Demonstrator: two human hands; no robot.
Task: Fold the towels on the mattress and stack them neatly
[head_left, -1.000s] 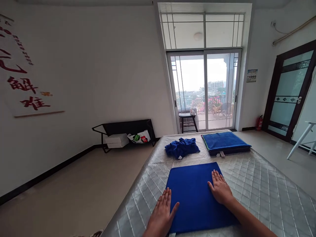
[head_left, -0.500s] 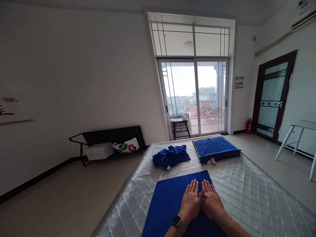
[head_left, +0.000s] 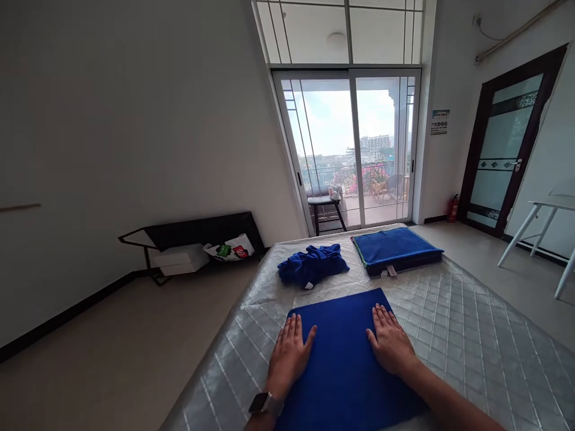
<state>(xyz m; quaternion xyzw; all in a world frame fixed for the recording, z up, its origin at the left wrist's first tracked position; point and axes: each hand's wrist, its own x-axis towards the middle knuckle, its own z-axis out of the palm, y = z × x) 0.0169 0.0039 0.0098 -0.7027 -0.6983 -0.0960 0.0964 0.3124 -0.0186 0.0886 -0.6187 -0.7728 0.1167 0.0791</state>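
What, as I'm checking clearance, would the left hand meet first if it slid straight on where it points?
The left hand would likely meet the crumpled blue cloth heap, beyond the flat blue rectangular cloth; exact depth is unclear.

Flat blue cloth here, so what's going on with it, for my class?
A person's left hand lies open at the left edge of the flat cloth, the right hand open at its right edge. It lies spread on a quilted surface. Beyond it sit a crumpled cloth, left, and a folded stack, right, neither touched.
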